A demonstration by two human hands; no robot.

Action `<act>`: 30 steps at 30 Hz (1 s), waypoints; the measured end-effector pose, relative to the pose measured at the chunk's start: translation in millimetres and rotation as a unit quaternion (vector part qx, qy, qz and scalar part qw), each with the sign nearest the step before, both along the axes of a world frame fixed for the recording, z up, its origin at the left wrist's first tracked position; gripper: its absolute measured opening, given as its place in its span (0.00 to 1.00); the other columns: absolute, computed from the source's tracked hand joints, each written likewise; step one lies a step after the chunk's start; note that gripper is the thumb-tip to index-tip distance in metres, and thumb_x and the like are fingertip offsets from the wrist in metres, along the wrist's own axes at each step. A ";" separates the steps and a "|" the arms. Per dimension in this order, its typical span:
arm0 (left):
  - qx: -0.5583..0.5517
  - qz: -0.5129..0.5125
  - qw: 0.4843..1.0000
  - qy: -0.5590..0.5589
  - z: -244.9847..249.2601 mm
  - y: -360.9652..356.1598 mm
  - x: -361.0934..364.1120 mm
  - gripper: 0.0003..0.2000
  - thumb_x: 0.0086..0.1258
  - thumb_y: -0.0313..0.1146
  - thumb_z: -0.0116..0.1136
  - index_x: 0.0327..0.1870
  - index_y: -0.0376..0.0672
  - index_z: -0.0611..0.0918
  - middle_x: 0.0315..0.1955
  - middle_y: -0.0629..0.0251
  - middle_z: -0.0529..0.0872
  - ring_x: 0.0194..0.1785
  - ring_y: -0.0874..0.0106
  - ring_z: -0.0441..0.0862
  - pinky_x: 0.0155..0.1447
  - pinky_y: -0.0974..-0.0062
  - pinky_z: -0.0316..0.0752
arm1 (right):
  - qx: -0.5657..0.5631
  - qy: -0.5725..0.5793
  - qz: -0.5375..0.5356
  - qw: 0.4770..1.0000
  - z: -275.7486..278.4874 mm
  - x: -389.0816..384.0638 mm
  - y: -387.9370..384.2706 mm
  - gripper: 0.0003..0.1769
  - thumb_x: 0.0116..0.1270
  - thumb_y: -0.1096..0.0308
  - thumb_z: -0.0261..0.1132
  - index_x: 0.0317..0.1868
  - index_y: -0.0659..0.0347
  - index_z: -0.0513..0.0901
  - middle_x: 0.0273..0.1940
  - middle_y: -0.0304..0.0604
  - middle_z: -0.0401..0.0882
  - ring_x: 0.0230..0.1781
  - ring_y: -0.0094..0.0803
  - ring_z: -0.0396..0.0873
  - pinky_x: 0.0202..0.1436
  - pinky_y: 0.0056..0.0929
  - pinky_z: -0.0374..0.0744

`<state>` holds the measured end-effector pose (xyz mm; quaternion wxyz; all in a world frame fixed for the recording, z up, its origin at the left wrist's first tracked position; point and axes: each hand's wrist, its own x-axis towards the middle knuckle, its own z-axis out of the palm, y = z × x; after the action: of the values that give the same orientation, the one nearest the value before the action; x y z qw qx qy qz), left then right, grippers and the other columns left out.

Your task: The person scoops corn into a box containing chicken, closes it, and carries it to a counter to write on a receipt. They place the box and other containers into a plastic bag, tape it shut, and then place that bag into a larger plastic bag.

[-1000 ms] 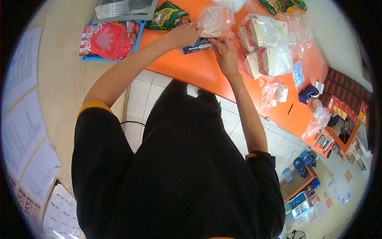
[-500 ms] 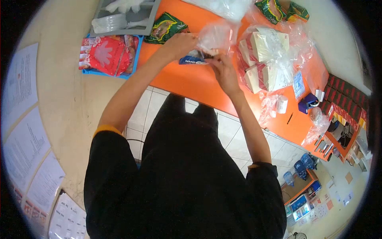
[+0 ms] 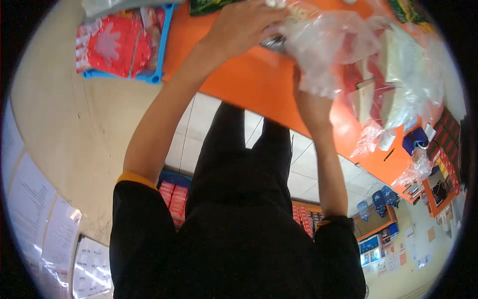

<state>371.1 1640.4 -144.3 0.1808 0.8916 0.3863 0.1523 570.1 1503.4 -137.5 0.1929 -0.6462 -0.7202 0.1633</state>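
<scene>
A crumpled clear plastic bag (image 3: 323, 50) hangs over the orange table at the upper middle. My left hand (image 3: 244, 27) is at the bag's left side, its fingers curled at the edge of the plastic. Just under those fingers is a small dark, shiny item (image 3: 274, 43), blurred. My right hand (image 3: 312, 102) reaches up from below behind the bag. The plastic covers its fingers, so I cannot tell what they hold.
Cream-and-red boxes (image 3: 373, 94) in clear plastic lie to the right on the orange table (image 3: 254, 82). On the left, a blue basket (image 3: 158, 65) holds red packets (image 3: 117, 47). A green packet (image 3: 211, 5) shows at the top. Farther right is a dark blue box (image 3: 416, 139).
The view has shifted, and the table things sit higher in it. The clear bag has come down in front of my right hand. The blue-labelled packet between my hands no longer shows.
</scene>
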 end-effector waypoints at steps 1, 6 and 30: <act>-0.029 0.002 0.999 -0.019 6.8 -0.4 1.8 0.21 0.62 0.39 0.66 0.56 0.46 0.82 0.45 0.62 0.86 0.54 0.63 0.81 0.51 0.62 0.79 | 0.035 -0.047 0.020 0.998 2.2 0.7 4.7 0.11 0.64 0.66 0.66 0.45 0.62 0.81 0.42 0.51 0.80 0.40 0.49 0.78 0.46 0.44 0.75; -0.079 -0.006 0.994 -0.076 19.2 9.9 4.1 0.14 0.62 0.36 0.65 0.47 0.41 0.86 0.40 0.52 0.87 0.48 0.55 0.83 0.51 0.57 0.76 | -0.153 -0.109 0.018 0.982 32.1 -7.5 20.7 0.18 0.67 0.62 0.66 0.58 0.49 0.84 0.26 0.39 0.78 0.27 0.39 0.80 0.32 0.38 0.77; -0.125 -0.062 0.984 -0.114 39.9 28.6 7.5 0.09 0.57 0.31 0.66 0.37 0.38 0.86 0.32 0.50 0.86 0.38 0.52 0.85 0.43 0.59 0.77 | -0.206 -0.208 0.198 0.935 15.7 14.8 64.2 0.31 0.59 0.62 0.61 0.66 0.45 0.77 0.62 0.48 0.75 0.64 0.47 0.70 0.67 0.47 0.69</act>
<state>378.7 1669.0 -104.4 0.3425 0.8613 0.3228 0.1916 584.9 1567.6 -121.8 -0.1353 -0.5358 -0.8079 0.2047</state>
